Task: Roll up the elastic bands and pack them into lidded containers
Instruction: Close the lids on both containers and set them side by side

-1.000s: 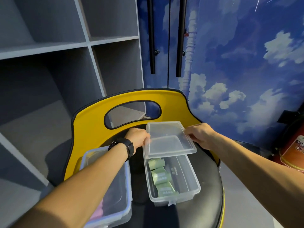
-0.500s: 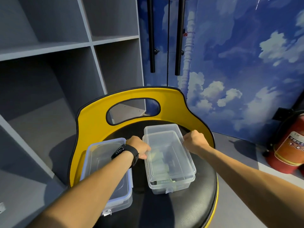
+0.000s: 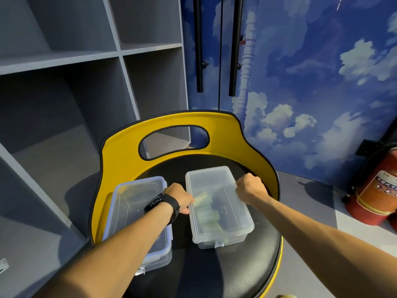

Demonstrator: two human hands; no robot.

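A clear plastic container (image 3: 223,233) stands on the black seat of a chair (image 3: 247,272), with its clear lid (image 3: 211,181) lying flat on top. Pale green rolled bands (image 3: 206,209) show through the plastic inside it. My left hand (image 3: 179,197), a black watch on its wrist, grips the lid's left edge with curled fingers. My right hand (image 3: 250,189) grips the lid's right edge the same way. A second clear container with a blue-rimmed lid (image 3: 131,203) sits to the left, partly under my left forearm.
The chair has a yellow backrest (image 3: 120,151) with a handle hole, curving round the far side of the seat. Grey open shelves (image 3: 64,82) stand to the left. A red fire extinguisher (image 3: 378,190) stands on the floor at right, before a blue sky-patterned wall.
The lid, held tilted above the open container a second ago, has come down flat onto it. Both hands moved down with it and stay at its two side edges.
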